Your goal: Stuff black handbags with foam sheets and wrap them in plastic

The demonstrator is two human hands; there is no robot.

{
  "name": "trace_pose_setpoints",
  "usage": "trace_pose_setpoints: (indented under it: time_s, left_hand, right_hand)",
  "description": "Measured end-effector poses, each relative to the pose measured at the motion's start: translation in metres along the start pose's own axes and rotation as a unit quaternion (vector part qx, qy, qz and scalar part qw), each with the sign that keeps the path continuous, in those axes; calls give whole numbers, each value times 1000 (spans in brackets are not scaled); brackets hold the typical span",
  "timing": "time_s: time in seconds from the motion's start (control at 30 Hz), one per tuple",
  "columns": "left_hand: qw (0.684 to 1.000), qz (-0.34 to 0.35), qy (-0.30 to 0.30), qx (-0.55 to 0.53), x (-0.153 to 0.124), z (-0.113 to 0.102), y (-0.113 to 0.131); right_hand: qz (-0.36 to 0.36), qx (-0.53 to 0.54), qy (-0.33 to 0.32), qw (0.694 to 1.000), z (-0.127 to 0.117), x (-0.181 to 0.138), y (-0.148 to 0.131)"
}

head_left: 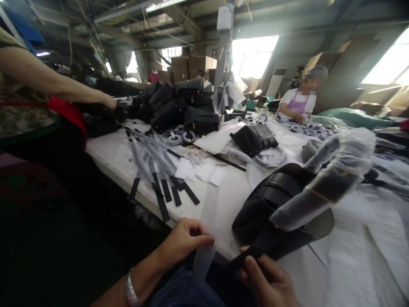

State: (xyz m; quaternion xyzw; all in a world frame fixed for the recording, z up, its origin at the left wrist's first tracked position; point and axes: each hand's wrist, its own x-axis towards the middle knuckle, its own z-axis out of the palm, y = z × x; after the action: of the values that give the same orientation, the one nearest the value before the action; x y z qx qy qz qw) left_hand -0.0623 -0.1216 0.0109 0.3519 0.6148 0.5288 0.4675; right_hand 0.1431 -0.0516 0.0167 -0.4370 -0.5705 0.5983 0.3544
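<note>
Black bag (pixel 277 192) beyond both hands (pixel 182 241) (pixel 270 279)

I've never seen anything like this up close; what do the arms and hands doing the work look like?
They're human. The left hand is ungloved, its visible forearm sleeveless, with a wide silvery bracelet at the wrist. The right hand is also ungloved; its wrist is out of view.

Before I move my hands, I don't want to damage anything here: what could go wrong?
The thin plastic strip pinched in your left hand might crease or tear if pulled hard.
A tug on the black strap in your right hand could shift the bag beside it.
The loose black strips lie near the table's edge; a brushing arm might knock some off.
</note>
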Motion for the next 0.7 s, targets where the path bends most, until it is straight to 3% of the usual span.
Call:
trace_pose_setpoints:
  time_s: [0.13, 0.27, 0.57, 0.7]
  left_hand:
    - [1000, -23, -8, -18, -25, 3, -8]
    - [998, -54, -20, -20, -38, 3, -5]
    - [998, -47, -38, -5, -38, 4, 6]
    - [997, -34, -62, 14, -33, 9, 10]
  right_hand:
    - [-25, -20, 50, 998, 4, 1, 0]
    - [-51, -60, 54, 995, 8, 4, -3]
    - [-90, -95, 44, 990, 11, -1, -15]
    - [-125, -147, 0, 981, 4, 6, -10]
